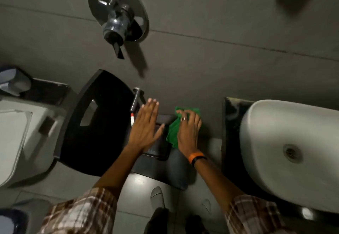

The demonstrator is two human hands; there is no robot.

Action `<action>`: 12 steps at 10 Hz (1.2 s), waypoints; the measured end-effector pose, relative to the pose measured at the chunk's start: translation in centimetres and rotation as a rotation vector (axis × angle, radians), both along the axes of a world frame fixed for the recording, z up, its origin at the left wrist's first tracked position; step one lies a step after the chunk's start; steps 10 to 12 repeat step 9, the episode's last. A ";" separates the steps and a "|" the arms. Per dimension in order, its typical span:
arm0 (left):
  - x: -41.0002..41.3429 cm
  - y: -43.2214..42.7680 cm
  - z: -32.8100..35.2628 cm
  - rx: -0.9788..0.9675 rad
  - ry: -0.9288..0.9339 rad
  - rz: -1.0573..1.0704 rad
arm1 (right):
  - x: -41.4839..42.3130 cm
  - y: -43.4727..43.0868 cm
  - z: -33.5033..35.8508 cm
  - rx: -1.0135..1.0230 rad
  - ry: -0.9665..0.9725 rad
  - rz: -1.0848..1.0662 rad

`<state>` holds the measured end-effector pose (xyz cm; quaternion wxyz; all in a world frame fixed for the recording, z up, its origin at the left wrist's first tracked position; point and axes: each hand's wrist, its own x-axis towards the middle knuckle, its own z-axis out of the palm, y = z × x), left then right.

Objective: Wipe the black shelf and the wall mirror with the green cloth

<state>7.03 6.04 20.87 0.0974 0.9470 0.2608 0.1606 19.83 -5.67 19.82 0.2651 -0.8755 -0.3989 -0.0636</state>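
A small black shelf (162, 142) juts from the grey tiled wall at the middle of the head view. My left hand (145, 126) lies flat on its left part, fingers straight and together, holding nothing. My right hand (188, 129) presses the green cloth (173, 132) down at the shelf's right edge, against the wall. The cloth shows above and to the left of that hand; the rest is hidden under the palm. No mirror is in view.
A white basin (286, 153) on a dark counter stands at the right. A black chair (99, 123) sits left of the shelf, beside a white toilet (16, 142). A chrome wall valve (119, 13) sticks out above. A chrome peg (135, 98) protrudes near my left fingertips.
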 end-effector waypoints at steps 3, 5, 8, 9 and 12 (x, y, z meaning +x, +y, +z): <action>-3.2 -0.7 -18.8 -0.170 0.190 0.016 | -4.0 2.6 -22.5 -0.482 0.190 0.161; -2.2 1.2 -25.0 -0.177 0.201 0.023 | -2.8 5.7 -30.0 -0.604 0.157 0.193; -1.2 0.9 -25.8 -0.198 0.276 0.001 | -2.1 5.8 -28.8 -0.694 0.053 0.223; -1.2 0.3 -23.4 -0.216 0.226 0.009 | -1.9 5.5 -25.9 -0.649 0.012 0.233; -1.2 0.3 -23.4 -0.216 0.226 0.009 | -1.9 5.5 -25.9 -0.649 0.012 0.233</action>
